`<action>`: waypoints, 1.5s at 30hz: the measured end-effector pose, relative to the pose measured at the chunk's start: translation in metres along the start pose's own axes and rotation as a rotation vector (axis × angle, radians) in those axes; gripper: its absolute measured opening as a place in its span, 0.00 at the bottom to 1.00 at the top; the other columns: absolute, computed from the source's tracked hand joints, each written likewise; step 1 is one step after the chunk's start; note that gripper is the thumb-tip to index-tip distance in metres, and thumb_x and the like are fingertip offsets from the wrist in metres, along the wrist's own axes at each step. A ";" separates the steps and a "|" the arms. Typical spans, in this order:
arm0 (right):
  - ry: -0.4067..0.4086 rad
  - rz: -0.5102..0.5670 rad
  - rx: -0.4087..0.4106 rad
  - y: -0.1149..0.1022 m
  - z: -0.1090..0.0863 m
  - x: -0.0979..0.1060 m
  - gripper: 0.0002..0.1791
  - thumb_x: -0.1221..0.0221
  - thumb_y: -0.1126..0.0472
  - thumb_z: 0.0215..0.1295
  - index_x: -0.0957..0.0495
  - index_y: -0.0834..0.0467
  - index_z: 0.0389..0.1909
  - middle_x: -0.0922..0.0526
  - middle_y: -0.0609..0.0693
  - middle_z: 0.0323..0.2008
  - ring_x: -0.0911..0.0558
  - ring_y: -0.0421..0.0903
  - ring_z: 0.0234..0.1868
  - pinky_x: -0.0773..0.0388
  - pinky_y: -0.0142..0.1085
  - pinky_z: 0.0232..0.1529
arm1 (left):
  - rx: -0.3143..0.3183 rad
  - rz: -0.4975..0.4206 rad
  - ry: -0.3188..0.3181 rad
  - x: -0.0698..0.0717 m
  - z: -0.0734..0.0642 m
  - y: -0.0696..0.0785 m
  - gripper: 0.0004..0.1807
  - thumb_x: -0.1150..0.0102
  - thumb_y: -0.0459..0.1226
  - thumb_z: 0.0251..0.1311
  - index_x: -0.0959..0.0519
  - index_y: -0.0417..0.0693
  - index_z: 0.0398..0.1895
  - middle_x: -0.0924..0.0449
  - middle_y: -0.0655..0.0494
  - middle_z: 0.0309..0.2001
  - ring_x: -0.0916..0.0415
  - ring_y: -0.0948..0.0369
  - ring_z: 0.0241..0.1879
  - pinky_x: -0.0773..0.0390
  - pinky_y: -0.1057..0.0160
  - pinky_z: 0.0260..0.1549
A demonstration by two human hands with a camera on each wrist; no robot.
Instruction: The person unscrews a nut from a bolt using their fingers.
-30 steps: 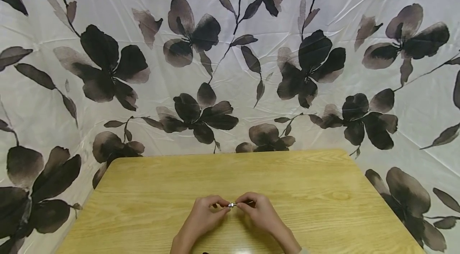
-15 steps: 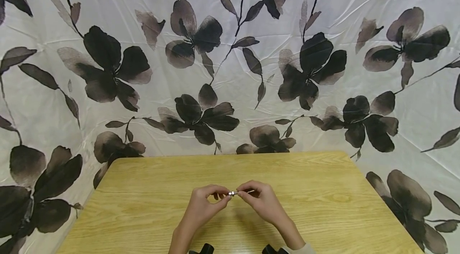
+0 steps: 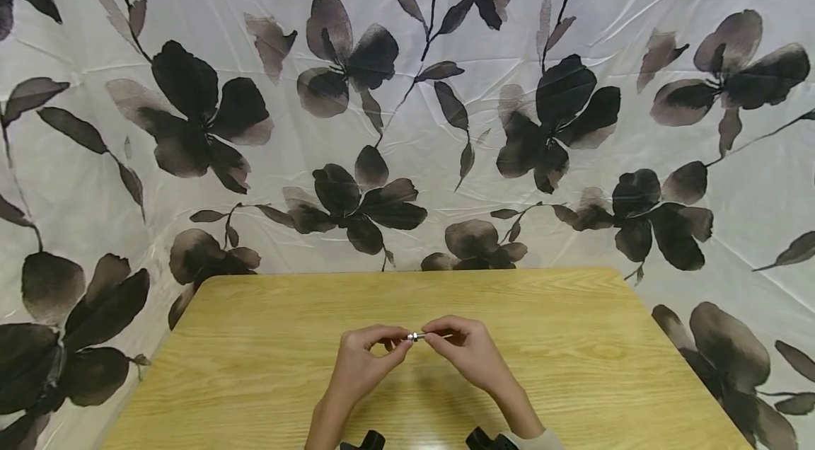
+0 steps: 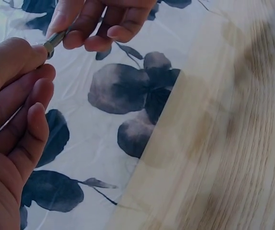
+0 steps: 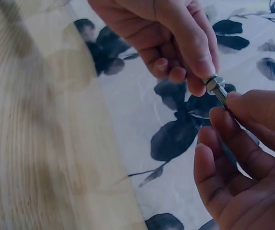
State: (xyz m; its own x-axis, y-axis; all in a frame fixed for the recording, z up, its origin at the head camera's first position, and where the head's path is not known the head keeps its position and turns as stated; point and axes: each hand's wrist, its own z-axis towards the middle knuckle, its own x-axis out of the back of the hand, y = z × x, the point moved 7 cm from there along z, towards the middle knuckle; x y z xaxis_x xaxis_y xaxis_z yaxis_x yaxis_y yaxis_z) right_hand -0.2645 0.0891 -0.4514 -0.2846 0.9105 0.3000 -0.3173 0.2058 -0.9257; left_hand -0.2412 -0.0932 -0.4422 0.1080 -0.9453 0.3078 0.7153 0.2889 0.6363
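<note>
In the head view a small silvery bolt (image 3: 417, 337) spans the space between both hands, above the table. My left hand (image 3: 363, 363) pinches one end between thumb and fingertips. The other end sits between the thumb and index finger of my right hand (image 3: 470, 356). Up close in the right wrist view, a hex nut (image 5: 215, 85) sits on the threaded shank (image 5: 222, 97), right beside the left fingertips. Those fingertips hide the end they hold. From the left wrist, only a short piece of the bolt (image 4: 56, 40) shows.
A wooden table (image 3: 286, 308) with pale yellow grain lies under the hands. Behind it hangs a white cloth (image 3: 446, 153) printed with dark flowers. Black wrist devices (image 3: 489, 438) show at the bottom edge near both forearms.
Both hands have moved up in the head view, carrying the bolt with them. The right fingers sit slightly farther from the left ones. The black wrist devices have come further into view.
</note>
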 end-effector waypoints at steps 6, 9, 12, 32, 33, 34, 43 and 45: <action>0.003 -0.008 0.010 0.000 0.002 -0.001 0.13 0.36 0.54 0.72 0.13 0.59 0.48 0.13 0.54 0.47 0.15 0.42 0.46 0.15 0.34 0.45 | -0.044 -0.028 0.015 -0.001 0.001 0.002 0.11 0.25 0.25 0.52 0.10 0.46 0.37 0.10 0.54 0.30 0.17 0.64 0.26 0.17 0.64 0.23; 0.004 -0.017 0.014 0.001 0.003 -0.001 0.10 0.36 0.54 0.72 0.12 0.56 0.45 0.14 0.54 0.47 0.16 0.42 0.47 0.15 0.34 0.45 | -0.036 -0.043 0.012 -0.002 0.002 0.003 0.12 0.25 0.24 0.52 0.10 0.48 0.37 0.10 0.54 0.31 0.16 0.64 0.27 0.17 0.65 0.24; -0.002 -0.016 0.013 0.000 0.002 0.000 0.09 0.36 0.54 0.73 0.12 0.54 0.43 0.13 0.53 0.46 0.17 0.41 0.47 0.15 0.34 0.44 | -0.028 -0.054 0.002 -0.004 0.002 0.004 0.13 0.25 0.24 0.52 0.10 0.49 0.37 0.10 0.55 0.31 0.17 0.64 0.28 0.16 0.65 0.26; -0.064 -0.016 0.025 -0.006 -0.001 -0.006 0.09 0.37 0.57 0.73 0.14 0.54 0.47 0.12 0.53 0.47 0.15 0.40 0.46 0.16 0.35 0.44 | -0.050 0.029 -0.027 -0.005 0.002 0.007 0.14 0.24 0.27 0.53 0.12 0.54 0.37 0.13 0.61 0.30 0.24 0.66 0.25 0.21 0.66 0.25; -0.066 -0.007 0.039 -0.008 -0.001 -0.005 0.09 0.38 0.57 0.74 0.14 0.55 0.48 0.12 0.54 0.47 0.15 0.40 0.46 0.16 0.35 0.45 | -0.050 0.033 -0.027 -0.005 0.002 0.007 0.14 0.24 0.27 0.53 0.12 0.55 0.37 0.13 0.61 0.30 0.24 0.66 0.25 0.20 0.66 0.25; -0.066 0.002 0.052 -0.009 -0.001 -0.005 0.09 0.38 0.58 0.74 0.14 0.55 0.48 0.12 0.54 0.48 0.15 0.39 0.46 0.16 0.35 0.46 | -0.052 0.037 -0.027 -0.005 0.002 0.007 0.14 0.24 0.26 0.53 0.12 0.54 0.37 0.13 0.61 0.30 0.24 0.66 0.25 0.20 0.65 0.25; -0.026 -0.059 0.012 -0.001 0.001 -0.004 0.10 0.39 0.53 0.75 0.12 0.51 0.47 0.11 0.50 0.46 0.15 0.39 0.47 0.16 0.34 0.46 | -0.081 0.053 -0.017 -0.004 0.002 0.007 0.14 0.24 0.26 0.51 0.12 0.54 0.37 0.13 0.61 0.29 0.24 0.67 0.24 0.22 0.71 0.26; -0.031 -0.084 -0.014 0.002 0.001 -0.004 0.11 0.39 0.52 0.75 0.12 0.50 0.46 0.10 0.48 0.45 0.14 0.40 0.47 0.16 0.32 0.45 | -0.081 0.064 -0.016 -0.004 0.002 0.007 0.14 0.24 0.26 0.52 0.12 0.54 0.36 0.14 0.62 0.28 0.24 0.68 0.24 0.22 0.73 0.26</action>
State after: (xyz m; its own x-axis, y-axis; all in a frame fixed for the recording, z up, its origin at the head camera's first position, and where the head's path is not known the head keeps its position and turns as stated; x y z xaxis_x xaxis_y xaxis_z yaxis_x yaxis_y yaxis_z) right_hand -0.2644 0.0852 -0.4541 -0.2859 0.8783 0.3832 -0.3287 0.2858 -0.9002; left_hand -0.2380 -0.0873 -0.4370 0.1447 -0.9227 0.3573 0.7609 0.3346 0.5559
